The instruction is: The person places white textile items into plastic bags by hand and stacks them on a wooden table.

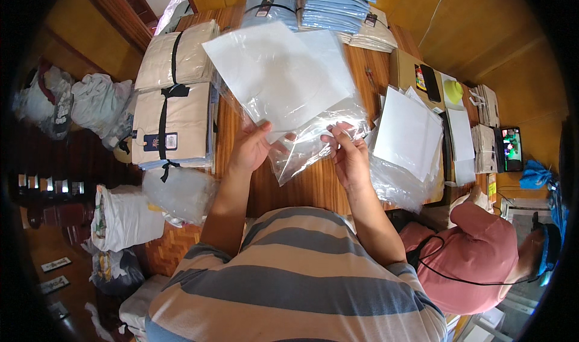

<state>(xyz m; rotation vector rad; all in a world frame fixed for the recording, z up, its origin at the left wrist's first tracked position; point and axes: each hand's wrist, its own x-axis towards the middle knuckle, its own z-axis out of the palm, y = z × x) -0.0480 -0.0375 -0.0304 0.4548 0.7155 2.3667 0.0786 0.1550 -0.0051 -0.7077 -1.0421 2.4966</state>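
Bag of clear plastic (304,154) is likely handling light, slippery; left hand (251,149) is pinching white rectangular sheet (277,79) low, right hand (348,155) pinching bag; edges probably gripping best.

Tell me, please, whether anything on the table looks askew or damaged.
The white sheets piled at right look askew: their corners jut unevenly, with crumpled clear plastic along the near edge. No damage is apparent.
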